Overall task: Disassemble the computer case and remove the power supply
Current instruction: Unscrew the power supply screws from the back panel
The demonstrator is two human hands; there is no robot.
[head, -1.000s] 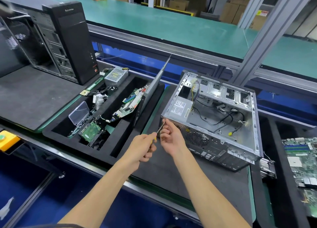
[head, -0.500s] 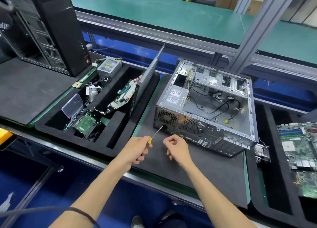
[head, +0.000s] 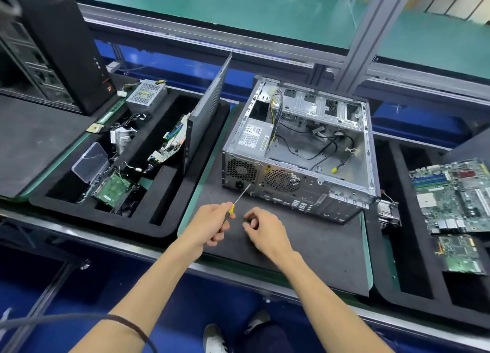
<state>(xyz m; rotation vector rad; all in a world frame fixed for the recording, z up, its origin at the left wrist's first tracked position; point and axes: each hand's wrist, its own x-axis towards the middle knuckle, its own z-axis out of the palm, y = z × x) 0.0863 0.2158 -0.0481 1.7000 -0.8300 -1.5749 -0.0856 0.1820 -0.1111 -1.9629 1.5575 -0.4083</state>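
We saw the computer case [head: 299, 151] lying on its side on the dark mat of the table [head: 305, 249], its side panel off and the interior open to view. The power supply [head: 252, 140] sat inside the case at its left rear corner, with its fan grille and socket facing us and a bundle of cables [head: 275, 108] rising behind it.

The left hand [head: 209, 224] was just in front of the case, its fingers curled round the yellow-handled screwdriver [head: 238, 197]; the shaft slanted up so that the tip met the rear face of the case beside the power socket. The right hand [head: 261, 226] hovered just in front of the case, right of the left hand, its fingers [head: 249, 220] curled in; whether they pinched something small we could not tell.

Left of the case, a grey side panel [head: 209, 114] stood tilted in a black foam tray [head: 164, 230] that held boards, cables and another power unit. Right of the case lay a green motherboard [head: 450, 193]. A black tower [head: 61, 42] stood far left of the case.
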